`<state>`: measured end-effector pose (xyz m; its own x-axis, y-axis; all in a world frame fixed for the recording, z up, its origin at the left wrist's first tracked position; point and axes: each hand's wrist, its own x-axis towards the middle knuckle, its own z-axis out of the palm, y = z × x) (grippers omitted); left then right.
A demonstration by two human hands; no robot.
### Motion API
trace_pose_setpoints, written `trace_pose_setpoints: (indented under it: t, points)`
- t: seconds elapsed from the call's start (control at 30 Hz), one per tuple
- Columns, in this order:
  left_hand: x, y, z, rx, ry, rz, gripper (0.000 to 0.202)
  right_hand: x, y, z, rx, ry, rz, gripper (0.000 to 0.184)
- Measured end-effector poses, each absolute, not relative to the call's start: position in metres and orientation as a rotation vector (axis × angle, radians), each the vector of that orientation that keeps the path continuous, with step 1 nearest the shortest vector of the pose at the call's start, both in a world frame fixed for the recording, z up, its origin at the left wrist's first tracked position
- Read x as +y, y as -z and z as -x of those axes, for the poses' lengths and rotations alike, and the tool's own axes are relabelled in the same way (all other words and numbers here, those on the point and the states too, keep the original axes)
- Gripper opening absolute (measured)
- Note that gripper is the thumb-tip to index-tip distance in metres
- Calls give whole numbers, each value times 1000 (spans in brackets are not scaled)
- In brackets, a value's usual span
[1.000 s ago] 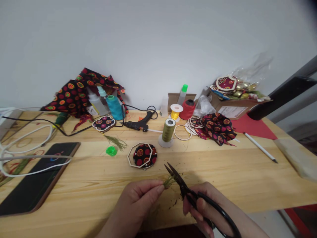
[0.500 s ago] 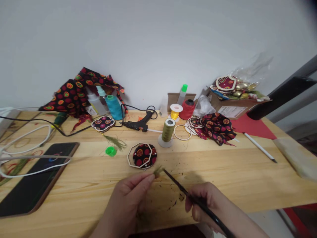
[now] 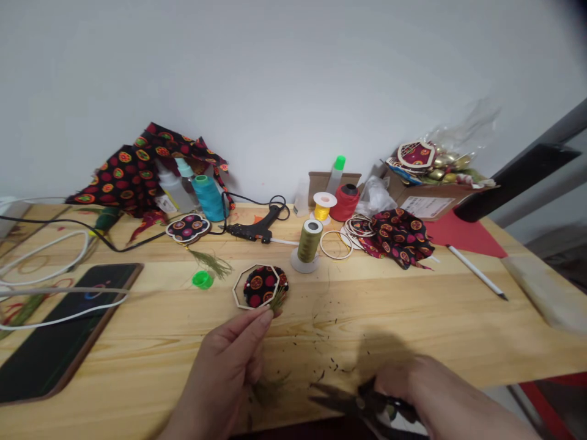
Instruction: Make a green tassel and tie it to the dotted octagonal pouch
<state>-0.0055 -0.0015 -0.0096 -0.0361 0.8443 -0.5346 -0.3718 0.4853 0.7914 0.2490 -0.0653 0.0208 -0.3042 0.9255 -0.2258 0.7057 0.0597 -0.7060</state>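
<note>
Pinched between thumb and fingertips of my left hand [image 3: 229, 354] is a small olive-green thread tassel [image 3: 277, 298], its frayed ends pointing up and away. Just behind it lies a wooden octagon frame [image 3: 237, 292] overlapping a round piece of black fabric with a red fruit print [image 3: 261, 286]. Low on the right, my right hand [image 3: 422, 385] is closed on the handles of dark scissors [image 3: 342, 400], whose blades point left and stand slightly apart. Dark thread clippings [image 3: 328, 366] are scattered between both hands. A blurred clump of green thread [image 3: 270, 391] lies beside my left hand.
An olive thread spool [image 3: 310, 241], a glue gun [image 3: 257, 229], a teal thread cone [image 3: 208, 198] and a red one [image 3: 347, 203] stand behind. A phone [image 3: 59, 330] and white cable lie left. On the right are a white pen [image 3: 477, 272] and a cardboard box [image 3: 424, 201].
My right hand has drawn the scissors back from the tassel, toward me, and turned them so both blades show. My left hand has shifted slightly left with the tassel.
</note>
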Motion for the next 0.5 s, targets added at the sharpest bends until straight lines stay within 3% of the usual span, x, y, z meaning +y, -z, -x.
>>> trace_pose_setpoints:
  t: [0.07, 0.23, 0.5]
  points:
    - [-1, 9, 5, 1266, -1030, -486, 33, -56, -23, -264, -2176, -1049, 1878, 9]
    - [-3, 8, 2, 1309, -965, -541, 37, -28, -11, -305, -2009, -509, 2467, 24]
    - [-8, 13, -2, 1289, -866, -617, 34, -20, 14, -332, -2113, -329, 2408, 24]
